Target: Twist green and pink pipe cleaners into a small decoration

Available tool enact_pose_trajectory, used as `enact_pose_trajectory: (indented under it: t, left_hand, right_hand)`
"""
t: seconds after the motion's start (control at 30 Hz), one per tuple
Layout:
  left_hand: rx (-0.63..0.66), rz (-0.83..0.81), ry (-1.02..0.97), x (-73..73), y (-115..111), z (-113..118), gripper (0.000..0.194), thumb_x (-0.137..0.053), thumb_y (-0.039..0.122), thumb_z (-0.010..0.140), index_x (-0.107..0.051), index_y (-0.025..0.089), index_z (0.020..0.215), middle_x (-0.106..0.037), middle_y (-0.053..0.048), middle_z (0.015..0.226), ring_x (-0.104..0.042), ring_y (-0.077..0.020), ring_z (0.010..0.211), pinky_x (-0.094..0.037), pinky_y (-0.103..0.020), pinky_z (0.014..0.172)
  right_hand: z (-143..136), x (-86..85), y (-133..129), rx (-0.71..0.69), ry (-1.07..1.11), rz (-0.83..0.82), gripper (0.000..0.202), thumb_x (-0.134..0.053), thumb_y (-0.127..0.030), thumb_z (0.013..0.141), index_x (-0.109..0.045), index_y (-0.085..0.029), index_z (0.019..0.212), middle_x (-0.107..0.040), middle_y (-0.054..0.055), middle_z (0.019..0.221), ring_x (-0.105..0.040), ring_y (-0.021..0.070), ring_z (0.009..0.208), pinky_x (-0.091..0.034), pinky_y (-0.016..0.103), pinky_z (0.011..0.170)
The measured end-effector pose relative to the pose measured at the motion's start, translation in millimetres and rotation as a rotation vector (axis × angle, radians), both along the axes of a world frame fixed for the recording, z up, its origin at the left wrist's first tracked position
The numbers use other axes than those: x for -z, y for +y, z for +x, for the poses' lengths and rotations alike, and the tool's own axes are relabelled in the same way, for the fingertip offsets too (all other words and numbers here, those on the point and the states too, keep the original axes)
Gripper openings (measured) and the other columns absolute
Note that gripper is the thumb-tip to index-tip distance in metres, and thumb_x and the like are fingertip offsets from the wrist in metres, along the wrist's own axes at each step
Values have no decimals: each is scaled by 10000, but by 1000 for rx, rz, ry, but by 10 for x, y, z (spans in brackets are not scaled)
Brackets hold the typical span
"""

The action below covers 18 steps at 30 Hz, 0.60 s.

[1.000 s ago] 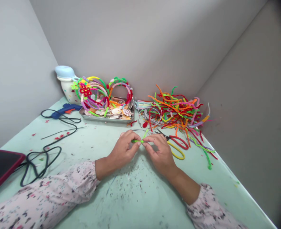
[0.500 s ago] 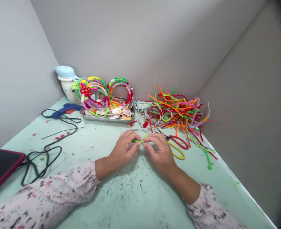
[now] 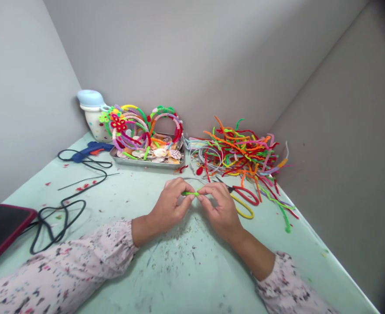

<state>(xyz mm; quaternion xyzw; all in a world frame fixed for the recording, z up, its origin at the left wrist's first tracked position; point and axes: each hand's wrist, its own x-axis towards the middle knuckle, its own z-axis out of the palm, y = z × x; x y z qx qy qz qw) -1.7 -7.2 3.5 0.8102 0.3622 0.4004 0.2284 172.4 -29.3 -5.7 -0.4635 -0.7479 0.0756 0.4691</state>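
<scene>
Between my two hands is a short bright green pipe cleaner, pinched near the middle of the table. My left hand grips its left part with thumb and forefinger. At its right end, my right hand pinches it the same way, the fingertips almost meeting. A thin grey headband wire shows just behind the fingers; whether it is joined to the pipe cleaner I cannot tell. Scissors with one red and one yellow handle loop lie beside my right hand, their blades partly behind it.
A metal tray holds seashells and wrapped colourful headbands. Right of it are bare wire hoops and a heap of pipe cleaners. At left lie a blue glue gun, its black cord and a phone. A lidded cup stands behind.
Almost nothing differs. Both hands keep their pinch on the green pipe cleaner, with only a slight shift of the fingertips and of the whole view.
</scene>
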Motion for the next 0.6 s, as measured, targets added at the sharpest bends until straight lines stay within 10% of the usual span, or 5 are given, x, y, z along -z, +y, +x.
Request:
enact_pose_trajectory:
  t: [0.6]
  left_hand:
    - [11,18,1,-5,7,2,124,-489,264,904,-573,180,870,-592,-29,873,-531,-173,865,-372,-336,847]
  right_hand:
    - [2,-23,-4,-41,-15,-26,68,-515,-215,894,-580,-229,910,-588,35,917,-522,199,921,-429,381,848]
